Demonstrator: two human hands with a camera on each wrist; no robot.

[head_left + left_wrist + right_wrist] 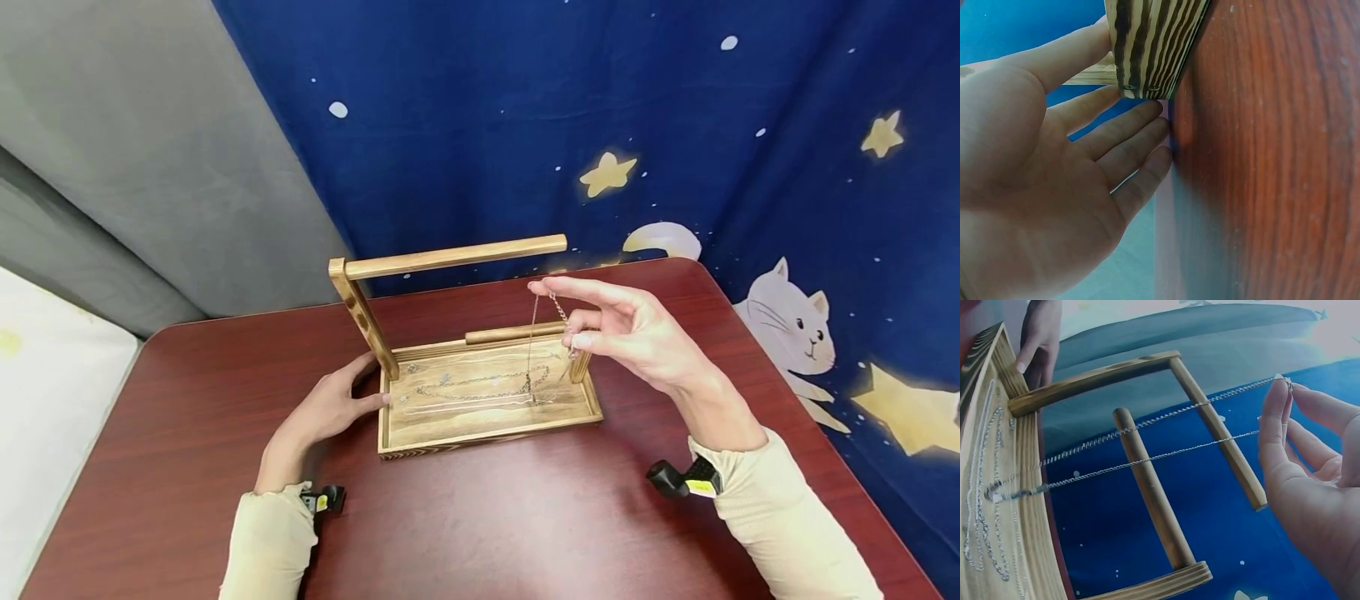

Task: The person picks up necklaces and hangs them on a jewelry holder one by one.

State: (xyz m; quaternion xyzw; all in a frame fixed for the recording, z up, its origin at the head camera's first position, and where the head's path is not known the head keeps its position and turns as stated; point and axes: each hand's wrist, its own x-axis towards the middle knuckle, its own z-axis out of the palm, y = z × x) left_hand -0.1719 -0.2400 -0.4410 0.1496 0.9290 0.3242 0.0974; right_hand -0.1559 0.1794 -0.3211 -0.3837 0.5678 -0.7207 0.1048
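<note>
My right hand [637, 329] pinches a thin chain necklace [533, 333] above the right half of a wooden jewelry stand. In the right wrist view, two strands of the necklace [1166, 417] stretch from the fingertips down to the tray, where a small pendant [994, 492] hangs close over its floor. More necklaces [457, 396] lie spread inside the tray [495, 437]. At the tray's left end rests my left hand [330, 404], thumb at the rim. Its fingers [1129, 150] are fairly straight beside and below the wooden end in the left wrist view.
The stand has a high bar [457, 257] on a left post [365, 321] and a lower bar [517, 333] on a short right post. Small pieces, perhaps earrings [412, 367], lie in the tray. A dark red table [480, 517] carries it; a blue curtain [480, 125] hangs behind.
</note>
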